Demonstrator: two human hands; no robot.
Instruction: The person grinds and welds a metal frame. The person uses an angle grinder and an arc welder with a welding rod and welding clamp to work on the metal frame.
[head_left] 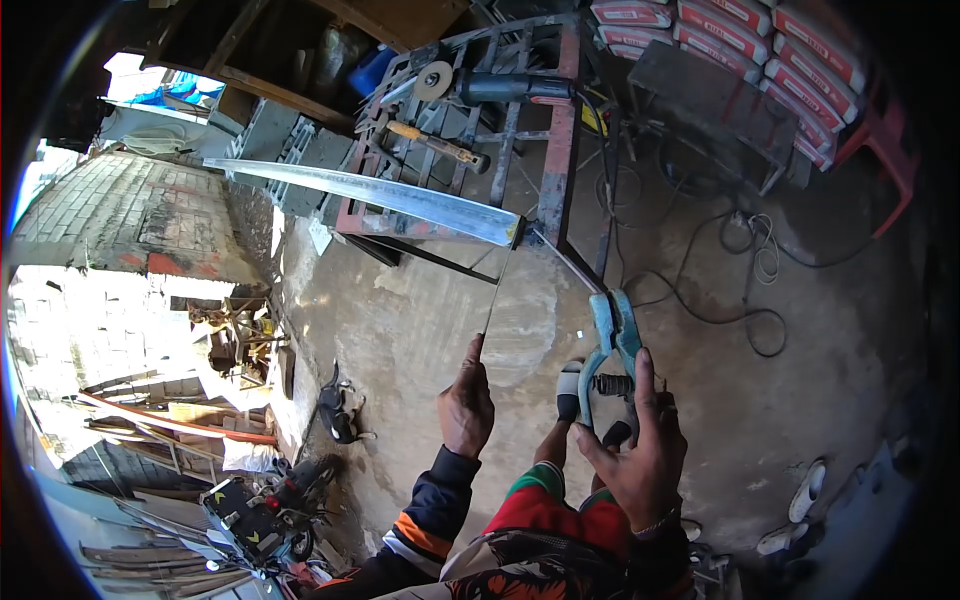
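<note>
My left hand (467, 408) is closed on a thin rod (494, 300), whose far end reaches the near end of a long metal bar (380, 195). In my right hand (640, 440) is a blue welding clamp (612, 330) with a spring between its handles. The clamp's jaws hold an electrode (565, 258) that points at the same bar end. The bar lies across a rusty metal rack (560, 150). On the rack rest an angle grinder (510, 88) and a hammer (440, 146) with a yellow handle.
Cables (700, 308) curl over the concrete floor at right. Stacked sacks (720, 40), a dark bench (715, 105) and a red chair (895, 160) stand at the upper right. A dog (340, 412) lies at left, near a motorcycle (290, 500). Slippers (807, 492) sit at lower right.
</note>
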